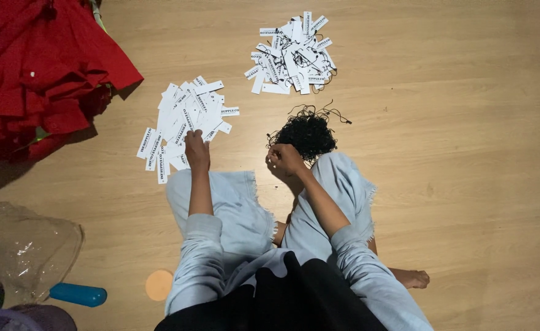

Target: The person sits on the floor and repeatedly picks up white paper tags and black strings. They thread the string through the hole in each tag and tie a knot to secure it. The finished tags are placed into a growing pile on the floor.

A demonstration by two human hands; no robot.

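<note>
I sit cross-legged on a wooden floor. My left hand [197, 149] rests on the near edge of a loose pile of white paper tags [181, 119], fingers closed on one tag. My right hand [285, 160] is at the near side of a tangle of black strings [308, 132], fingers pinched among the strings. Farther away lies a second pile of white tags with black strings attached [292, 55].
A heap of red garments [34, 67] fills the top left corner. A crumpled clear plastic bag [24, 245], a blue cylinder [78, 295] and a round orange disc [158, 285] lie at the lower left. My bare foot [409, 279] shows at the right.
</note>
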